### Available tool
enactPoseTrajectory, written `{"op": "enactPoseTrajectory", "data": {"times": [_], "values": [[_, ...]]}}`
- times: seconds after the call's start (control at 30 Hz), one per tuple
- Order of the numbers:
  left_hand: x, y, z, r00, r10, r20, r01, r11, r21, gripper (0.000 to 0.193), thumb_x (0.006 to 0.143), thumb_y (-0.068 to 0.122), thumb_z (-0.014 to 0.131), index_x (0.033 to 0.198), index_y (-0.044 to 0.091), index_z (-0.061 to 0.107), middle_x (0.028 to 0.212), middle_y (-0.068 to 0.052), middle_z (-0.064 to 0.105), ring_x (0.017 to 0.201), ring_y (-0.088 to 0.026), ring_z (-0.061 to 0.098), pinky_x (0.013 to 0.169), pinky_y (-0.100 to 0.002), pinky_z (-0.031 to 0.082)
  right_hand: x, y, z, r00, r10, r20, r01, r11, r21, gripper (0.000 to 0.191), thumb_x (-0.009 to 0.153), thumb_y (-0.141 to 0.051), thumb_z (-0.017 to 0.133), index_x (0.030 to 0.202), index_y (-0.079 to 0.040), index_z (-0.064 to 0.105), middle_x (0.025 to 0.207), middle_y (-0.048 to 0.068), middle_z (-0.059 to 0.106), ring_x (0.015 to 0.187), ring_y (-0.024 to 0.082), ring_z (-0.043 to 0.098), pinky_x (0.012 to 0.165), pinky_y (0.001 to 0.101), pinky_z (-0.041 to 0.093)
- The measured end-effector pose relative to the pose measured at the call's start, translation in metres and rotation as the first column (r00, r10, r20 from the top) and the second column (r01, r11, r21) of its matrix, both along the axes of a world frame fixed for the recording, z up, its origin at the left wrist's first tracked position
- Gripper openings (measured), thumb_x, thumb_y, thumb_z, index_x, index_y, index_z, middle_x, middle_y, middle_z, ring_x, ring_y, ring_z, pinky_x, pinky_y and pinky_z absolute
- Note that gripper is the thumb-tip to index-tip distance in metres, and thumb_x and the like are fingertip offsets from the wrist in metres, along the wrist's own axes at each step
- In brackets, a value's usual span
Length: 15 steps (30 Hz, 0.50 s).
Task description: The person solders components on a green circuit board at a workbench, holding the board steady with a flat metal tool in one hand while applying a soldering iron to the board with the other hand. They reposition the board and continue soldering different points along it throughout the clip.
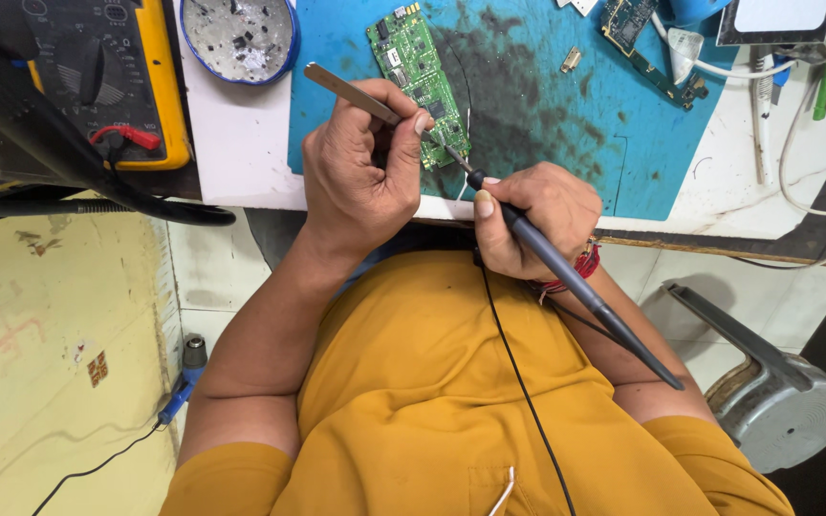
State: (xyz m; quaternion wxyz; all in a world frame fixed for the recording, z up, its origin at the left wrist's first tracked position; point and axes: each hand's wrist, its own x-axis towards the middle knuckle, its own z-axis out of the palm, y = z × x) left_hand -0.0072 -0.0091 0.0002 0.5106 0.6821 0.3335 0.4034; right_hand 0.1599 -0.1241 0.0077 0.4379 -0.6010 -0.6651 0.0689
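- On the white workbench (241,153), a blue work mat (547,115) lies flat, its middle heavily smeared with dark soot-like stains.
- Bench front edge runs just above the person's chest; below it, pale tiled floor and a cream painted surface at left with faded reddish marks.
- Green circuit board (420,81), long and narrow, lies tilted on the mat's left part; its face is crowded with small chips and pads.
- Left hand (360,172): thumb and forefinger pinched together on metal tweezers (346,91), flat matte steel, the tips angled down to the board's lower end.
- Right hand (537,215): fingers wrapped shut around a soldering iron (576,287), slim dark grey handle, pen grip; its fine tip sits at the board's lower edge, just beside the tweezer tips.
- Black cord (518,373) hangs down over the mustard-yellow shirt (413,401), soft knit fabric.
- Red thread band on the right wrist.
- Yellow-cased multimeter (112,72) at upper left, dark face, round dial, red plug.
- Round blue-rimmed dish (239,38) beside it, grey inside, holding dark scraps.
- Second circuit board (638,33) at the mat's upper right, near white cables.
- Grey metal stool (776,401) on the floor at lower right, dull and scuffed.
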Motion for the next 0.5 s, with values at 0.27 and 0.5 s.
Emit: {"op": "enactPoseTrajectory", "data": {"times": [0.27, 0.5], "values": [[-0.0003, 0.0005, 0.0014, 1.0, 0.011, -0.018, -0.011, 1.0, 0.023, 0.012, 0.107, -0.002, 0.069, 0.106, 0.0, 0.057, 0.09, -0.004, 0.065, 0.067, -0.005, 0.062, 0.056, -0.02, 0.05, -0.0003, -0.001, 0.0036, 0.999, 0.028, 0.039, -0.029, 0.999, 0.025, 0.013, 0.09, 0.001, 0.073, 0.091, 0.0, 0.061, 0.08, 0.012, 0.069, 0.069, 0.028, 0.071, 0.063, 0.0364, 0.055], [-0.0005, 0.0003, 0.0012, 1.0, 0.01, -0.022, -0.01, 1.0, 0.028, 0.012, 0.107, -0.002, 0.069, 0.106, 0.0, 0.058, 0.09, -0.004, 0.065, 0.065, -0.005, 0.062, 0.056, -0.02, 0.049, -0.0007, 0.0004, 0.0046, 0.997, 0.049, 0.056, -0.051, 0.998, 0.028, 0.012, 0.088, 0.001, 0.074, 0.091, 0.0, 0.062, 0.077, 0.012, 0.068, 0.067, 0.028, 0.07, 0.061, 0.0368, 0.055]]}}
